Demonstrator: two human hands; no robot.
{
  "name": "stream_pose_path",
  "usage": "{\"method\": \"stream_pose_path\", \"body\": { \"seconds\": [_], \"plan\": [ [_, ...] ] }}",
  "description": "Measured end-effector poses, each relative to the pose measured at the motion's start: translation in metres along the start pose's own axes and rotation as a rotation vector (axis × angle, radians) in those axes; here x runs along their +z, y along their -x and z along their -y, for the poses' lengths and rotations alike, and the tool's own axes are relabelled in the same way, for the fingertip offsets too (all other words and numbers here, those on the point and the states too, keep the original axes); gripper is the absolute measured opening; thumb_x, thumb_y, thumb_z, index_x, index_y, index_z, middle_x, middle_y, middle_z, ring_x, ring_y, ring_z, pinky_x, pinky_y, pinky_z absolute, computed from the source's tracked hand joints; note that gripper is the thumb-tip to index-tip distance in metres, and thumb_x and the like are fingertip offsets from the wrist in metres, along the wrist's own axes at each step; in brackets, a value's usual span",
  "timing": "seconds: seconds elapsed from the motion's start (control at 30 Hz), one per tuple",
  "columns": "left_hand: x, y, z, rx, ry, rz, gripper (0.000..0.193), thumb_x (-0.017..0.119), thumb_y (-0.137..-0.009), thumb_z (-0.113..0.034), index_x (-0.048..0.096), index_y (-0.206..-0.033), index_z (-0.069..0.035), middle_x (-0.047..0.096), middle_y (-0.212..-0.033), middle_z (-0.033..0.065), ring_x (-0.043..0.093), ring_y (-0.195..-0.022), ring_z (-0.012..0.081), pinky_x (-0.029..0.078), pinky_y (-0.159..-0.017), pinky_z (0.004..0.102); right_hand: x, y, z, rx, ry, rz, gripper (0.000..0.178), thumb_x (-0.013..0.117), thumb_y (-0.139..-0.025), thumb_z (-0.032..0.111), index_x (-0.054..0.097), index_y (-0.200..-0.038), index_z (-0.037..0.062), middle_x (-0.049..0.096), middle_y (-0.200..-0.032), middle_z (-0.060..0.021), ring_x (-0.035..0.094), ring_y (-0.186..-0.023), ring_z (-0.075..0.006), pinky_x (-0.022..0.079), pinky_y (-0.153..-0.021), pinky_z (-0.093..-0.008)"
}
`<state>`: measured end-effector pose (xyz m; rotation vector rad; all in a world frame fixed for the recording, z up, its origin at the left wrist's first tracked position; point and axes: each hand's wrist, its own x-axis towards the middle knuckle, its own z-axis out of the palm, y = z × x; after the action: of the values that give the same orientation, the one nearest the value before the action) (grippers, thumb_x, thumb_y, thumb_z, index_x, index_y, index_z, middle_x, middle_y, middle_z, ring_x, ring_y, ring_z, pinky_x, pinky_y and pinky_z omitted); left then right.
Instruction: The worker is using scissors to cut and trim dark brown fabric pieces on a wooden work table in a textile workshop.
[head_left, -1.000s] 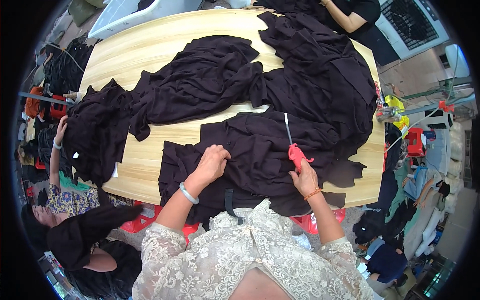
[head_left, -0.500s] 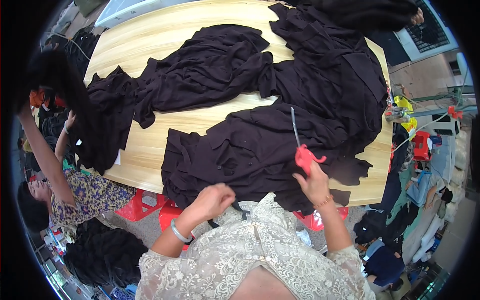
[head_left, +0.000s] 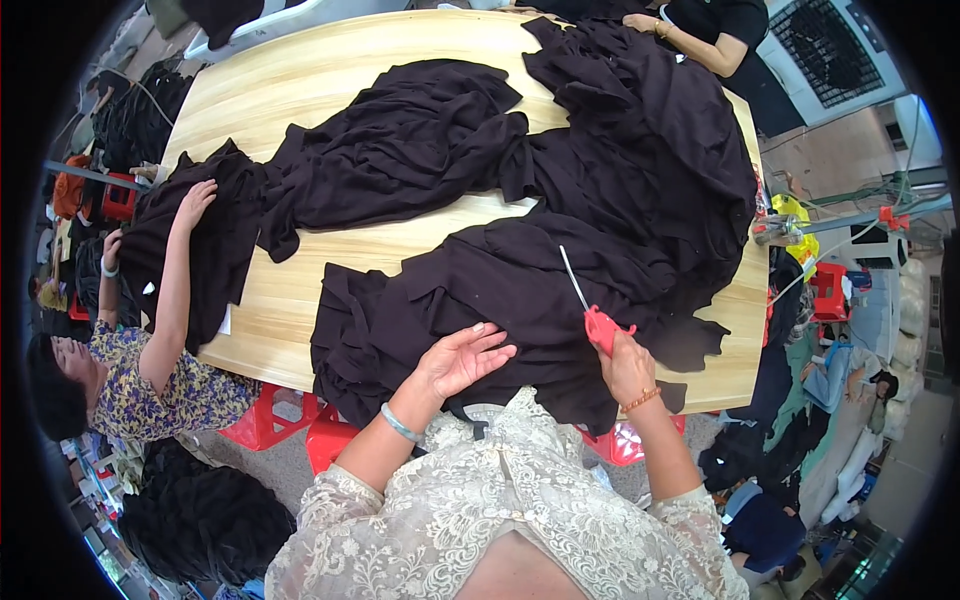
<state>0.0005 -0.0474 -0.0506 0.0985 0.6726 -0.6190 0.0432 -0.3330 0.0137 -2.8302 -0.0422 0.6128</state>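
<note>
Fingers of the right hand [head_left: 629,372] grasp a slim metal-shafted tool with a red handle [head_left: 601,326], seemingly so its tip faces away from the body. The left hand [head_left: 464,362] has relaxed, empty fingers over crumpled dark cloth [head_left: 470,275], spread on the pale wooden surface [head_left: 275,335], apparently for easy reach.

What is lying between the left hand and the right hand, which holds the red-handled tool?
In the head view, part of the dark garment lies between the left hand and the right hand; no other thing shows there.
</note>
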Motion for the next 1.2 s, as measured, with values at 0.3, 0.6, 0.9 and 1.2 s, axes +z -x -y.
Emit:
{"method": "stream_pose_path", "body": {
  "seconds": [0.3, 0.6, 0.9, 1.2],
  "plan": [
    [0.003, -0.039, 0.003, 0.161, -0.088, -0.185, 0.009, 0.062, -0.09, -0.007, 0.06, -0.089, 0.001, 0.063, -0.088, 0.0126, 0.066, -0.094, 0.0397, 0.061, -0.074, 0.043, -0.007, 0.046, -0.015, -0.274, -0.256, -0.219, 0.037, 0.064, -0.078, 0.0, 0.043, -0.108, 0.0037, 0.06, -0.106, -0.0175, 0.063, -0.087, -0.0375, 0.05, -0.07, -0.0447],
    [-0.006, -0.046, 0.008, 0.253, -0.166, -0.202, 0.011, 0.062, -0.091, -0.007, 0.057, -0.081, -0.002, 0.063, -0.086, 0.0112, 0.063, -0.1, 0.0424, 0.055, -0.086, 0.0529, -0.032, 0.058, 0.011, -0.291, 0.049, 0.243, 0.02, 0.066, -0.082, 0.02, 0.055, -0.091, 0.0053, 0.064, -0.076, -0.018, 0.065, -0.075, -0.0364, 0.05, -0.066, -0.0467],
    [-0.013, -0.044, 0.006, 0.254, -0.165, -0.138, 0.012, 0.061, -0.091, -0.006, 0.056, -0.081, -0.003, 0.064, -0.085, 0.0111, 0.064, -0.099, 0.0402, 0.055, -0.087, 0.0503, -0.029, 0.045, 0.031, -0.231, 0.014, 0.338, 0.028, 0.065, -0.085, 0.03, 0.054, -0.094, 0.0062, 0.062, -0.068, -0.0193, 0.063, -0.07, -0.0399, 0.049, -0.066, -0.0485],
    [0.003, -0.039, -0.029, 0.315, 0.091, -0.094, 0.016, 0.063, -0.091, -0.015, 0.056, -0.093, -0.001, 0.062, -0.094, 0.0143, 0.066, -0.091, 0.0344, 0.061, -0.072, 0.0355, -0.017, 0.041, 0.026, -0.275, -0.199, 0.187, 0.023, 0.063, -0.087, 0.022, 0.056, -0.103, 0.0071, 0.063, -0.085, -0.0163, 0.061, -0.083, -0.0352, 0.048, -0.073, -0.0448]
  ]
}}
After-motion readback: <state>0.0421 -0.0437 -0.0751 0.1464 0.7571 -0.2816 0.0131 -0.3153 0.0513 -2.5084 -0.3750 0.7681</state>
